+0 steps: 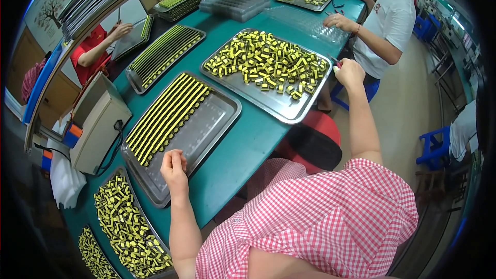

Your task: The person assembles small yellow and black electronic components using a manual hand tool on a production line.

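My left hand (175, 169) hovers by the near edge of a metal tray (199, 135), its fingers curled together. Whatever lies between those fingertips, if anything, is hidden. On that tray, small yellow-and-black block-shaped parts (166, 116) stand in long straight rows on the far left side. Out to the right, my right hand (350, 73) is closed around a small hand tool (337, 63) with a bit of red and a dark tip; its exact kind is unclear. This hand is beside the right rim of a larger tray (292, 115), where loose yellow-and-black parts (266, 62) lie heaped.
Two trays of loose parts (126, 222) (95, 253) stand at the lower left. Another tray of rows (164, 54) sits farther back. Clear plastic trays (235, 5) are stacked beyond. A beige box (101, 126) flanks the table. Co-workers sit at right (385, 26) and left (93, 54).
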### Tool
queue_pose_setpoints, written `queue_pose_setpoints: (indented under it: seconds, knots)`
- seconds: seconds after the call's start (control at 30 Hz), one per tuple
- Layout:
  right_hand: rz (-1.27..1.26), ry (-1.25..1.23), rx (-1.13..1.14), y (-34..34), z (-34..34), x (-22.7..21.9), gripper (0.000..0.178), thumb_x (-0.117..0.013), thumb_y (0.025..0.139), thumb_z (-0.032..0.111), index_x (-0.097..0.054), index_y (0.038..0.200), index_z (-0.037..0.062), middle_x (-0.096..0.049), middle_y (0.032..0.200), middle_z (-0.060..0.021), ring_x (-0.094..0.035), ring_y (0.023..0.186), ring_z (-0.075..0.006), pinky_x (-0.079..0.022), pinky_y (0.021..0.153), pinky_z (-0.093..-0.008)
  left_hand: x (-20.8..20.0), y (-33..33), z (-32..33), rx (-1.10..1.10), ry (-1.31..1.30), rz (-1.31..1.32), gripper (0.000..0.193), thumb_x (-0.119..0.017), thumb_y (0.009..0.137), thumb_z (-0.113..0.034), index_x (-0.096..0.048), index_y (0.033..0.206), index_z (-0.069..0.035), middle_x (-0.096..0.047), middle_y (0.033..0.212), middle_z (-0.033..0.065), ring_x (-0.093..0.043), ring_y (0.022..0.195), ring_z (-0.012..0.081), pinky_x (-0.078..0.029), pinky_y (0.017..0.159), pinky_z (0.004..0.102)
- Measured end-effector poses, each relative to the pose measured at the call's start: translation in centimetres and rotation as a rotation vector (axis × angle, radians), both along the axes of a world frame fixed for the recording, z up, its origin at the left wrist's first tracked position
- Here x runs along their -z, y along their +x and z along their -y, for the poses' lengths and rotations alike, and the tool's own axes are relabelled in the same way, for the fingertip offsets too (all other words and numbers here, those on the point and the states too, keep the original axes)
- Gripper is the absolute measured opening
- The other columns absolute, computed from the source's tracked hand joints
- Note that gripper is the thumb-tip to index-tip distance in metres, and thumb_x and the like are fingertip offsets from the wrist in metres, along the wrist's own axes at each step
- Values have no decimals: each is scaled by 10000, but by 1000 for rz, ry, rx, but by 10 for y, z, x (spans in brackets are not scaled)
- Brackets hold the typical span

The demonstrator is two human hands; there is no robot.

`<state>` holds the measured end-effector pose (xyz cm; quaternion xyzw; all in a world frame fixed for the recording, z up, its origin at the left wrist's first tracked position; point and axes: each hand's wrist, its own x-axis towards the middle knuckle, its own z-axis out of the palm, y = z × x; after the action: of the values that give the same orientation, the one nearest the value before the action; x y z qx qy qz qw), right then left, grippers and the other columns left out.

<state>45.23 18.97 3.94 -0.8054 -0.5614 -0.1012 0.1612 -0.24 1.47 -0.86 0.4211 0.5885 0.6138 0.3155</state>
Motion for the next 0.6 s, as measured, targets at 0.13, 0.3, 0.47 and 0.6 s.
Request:
queue_pose_setpoints:
  seconds: [0.13, 0.3, 0.47, 0.6]
  knots:
    - [-20, -156, 14, -4, 4, 6, 234, -606, 694, 233, -666, 817, 43, -641, 857, -179, -624, 835, -318, -498, 747, -392, 2, 0, -2, 7, -4, -14, 197, -464, 915, -181, -552, 822, -31, -494, 645, -11, -406, 549, 44, -313, 488, 181]
    - [58, -243, -71, -39, 7, 11, 202, -522, 711, 127, -667, 808, 26, -642, 872, -179, -628, 846, -308, -505, 734, -379, 3, 1, -3, 16, 11, -9, 198, -467, 914, -184, -554, 826, -30, -498, 648, -12, -411, 551, 43, -318, 492, 179]
    - [99, -171, -136, -57, 10, 14, 190, -532, 712, 146, -658, 756, 10, -635, 802, -193, -632, 759, -327, -506, 685, -399, 2, 6, -5, 18, 7, -22, 198, -464, 915, -181, -555, 828, -28, -498, 650, -12, -411, 552, 44, -317, 492, 178]
    - [49, -222, -123, -64, 12, 14, 192, -528, 719, 115, -664, 814, 19, -637, 864, -181, -632, 820, -311, -507, 715, -375, 0, 6, -4, 23, 14, -44, 201, -461, 915, -180, -552, 825, -25, -496, 639, -11, -404, 545, 43, -314, 487, 179]
